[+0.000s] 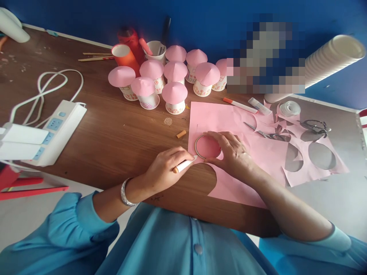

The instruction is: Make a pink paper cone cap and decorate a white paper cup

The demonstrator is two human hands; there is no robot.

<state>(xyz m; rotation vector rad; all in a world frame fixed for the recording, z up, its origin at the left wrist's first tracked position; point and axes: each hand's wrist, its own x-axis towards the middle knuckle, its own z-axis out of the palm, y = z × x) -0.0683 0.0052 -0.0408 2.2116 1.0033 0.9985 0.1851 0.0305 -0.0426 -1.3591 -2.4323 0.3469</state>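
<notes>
My left hand (164,166) grips a white marker (185,165) with an orange end, its tip at the lower left edge of a thin round ring (196,146). The fingers and thumb of my right hand (233,152) close around the ring's right side, holding it flat on a sheet of pink paper (212,114). A large round cut-out curves into the paper's lower left edge. An orange marker cap (181,134) lies on the brown table (114,141), just left of the sheet.
Behind stand several paper cups with pink cone tops (174,93). Scissors (266,134), a glue stick (259,106), a tape roll (289,109) and cut pink scraps (306,152) lie right. Stacked paper cups (329,61) lean there. A power strip (57,130) with cables sits left.
</notes>
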